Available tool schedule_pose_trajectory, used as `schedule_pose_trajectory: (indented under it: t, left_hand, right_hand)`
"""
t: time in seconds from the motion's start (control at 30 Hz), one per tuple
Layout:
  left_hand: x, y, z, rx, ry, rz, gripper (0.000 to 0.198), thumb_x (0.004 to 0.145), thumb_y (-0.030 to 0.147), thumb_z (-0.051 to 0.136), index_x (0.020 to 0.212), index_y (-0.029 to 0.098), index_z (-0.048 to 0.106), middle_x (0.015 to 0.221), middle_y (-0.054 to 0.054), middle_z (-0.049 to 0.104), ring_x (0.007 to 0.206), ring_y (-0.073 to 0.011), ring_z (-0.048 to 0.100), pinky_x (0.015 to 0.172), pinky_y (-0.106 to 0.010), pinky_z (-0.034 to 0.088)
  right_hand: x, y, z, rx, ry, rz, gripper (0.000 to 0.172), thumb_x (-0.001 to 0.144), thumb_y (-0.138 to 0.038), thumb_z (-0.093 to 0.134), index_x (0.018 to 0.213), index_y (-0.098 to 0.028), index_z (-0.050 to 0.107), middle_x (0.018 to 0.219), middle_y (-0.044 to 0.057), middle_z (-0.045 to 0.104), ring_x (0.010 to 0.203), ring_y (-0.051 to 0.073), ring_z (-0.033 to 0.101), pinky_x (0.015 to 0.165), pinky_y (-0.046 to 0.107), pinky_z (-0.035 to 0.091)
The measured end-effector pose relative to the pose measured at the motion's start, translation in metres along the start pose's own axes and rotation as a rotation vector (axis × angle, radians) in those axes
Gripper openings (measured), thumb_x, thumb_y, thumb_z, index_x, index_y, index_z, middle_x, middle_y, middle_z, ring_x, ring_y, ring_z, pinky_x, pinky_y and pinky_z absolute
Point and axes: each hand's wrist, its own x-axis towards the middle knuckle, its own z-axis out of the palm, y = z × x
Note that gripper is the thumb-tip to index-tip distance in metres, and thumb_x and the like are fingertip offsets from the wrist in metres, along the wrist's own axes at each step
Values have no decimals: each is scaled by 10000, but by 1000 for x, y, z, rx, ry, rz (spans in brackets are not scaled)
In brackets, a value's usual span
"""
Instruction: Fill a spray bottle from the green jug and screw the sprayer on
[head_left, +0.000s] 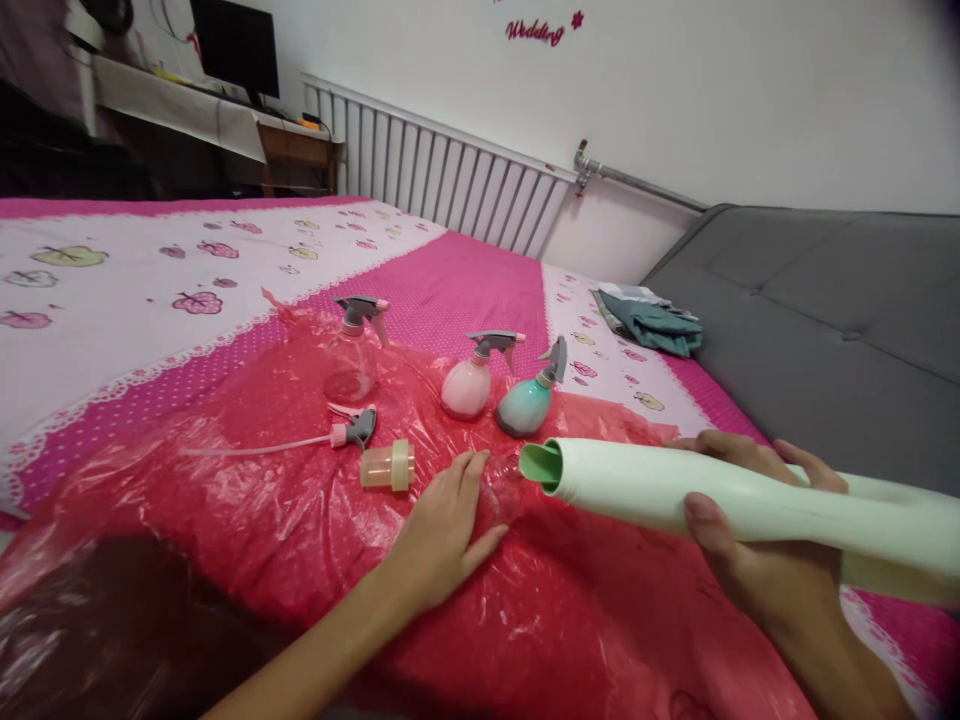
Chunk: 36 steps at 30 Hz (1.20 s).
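My left hand (448,530) is closed around a clear bottle (499,488), hard to see against the red plastic sheet (300,540). My right hand (780,540) grips a large pale green jug (630,478), tilted almost flat. Its green spout (541,463) is at the clear bottle's mouth; whether liquid runs out I cannot tell. Left of my left hand lie a grey and pink spray head (354,430) with a long tube and a translucent yellowish cap (388,466). Behind stand a clear spray bottle (349,365), a pink one (466,386) and a teal one (526,404).
The red sheet lies over a bed with a pink and white patterned bedspread (465,280). Folded clothes (649,320) rest beside a grey padded headboard (825,300). A radiator (442,165) runs along the wall, and a desk with a monitor (236,50) stands far left.
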Motion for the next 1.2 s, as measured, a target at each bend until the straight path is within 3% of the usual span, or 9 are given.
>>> schedule_pose_trajectory:
  t: [0.3, 1.2]
  left_hand:
    - [2, 1, -1, 16, 4, 19, 751, 1080, 412, 605, 1681, 204, 205, 1636, -273, 514, 1492, -465, 567, 1184, -695, 521]
    - [1, -1, 2, -10, 35, 20, 754, 1064, 410, 627, 1686, 224, 242, 1630, -251, 531, 1471, -451, 591, 1185, -685, 524]
  right_hand:
    - [1, 3, 2, -1, 1, 6, 374, 1037, -595, 419, 1210, -303, 577, 1092, 61, 778, 1022, 364, 721, 1063, 621, 384]
    - [3, 3, 1, -17, -10, 2, 361, 1030, -559, 419, 1220, -302, 586, 1106, 69, 779, 1029, 366, 708, 1074, 627, 392]
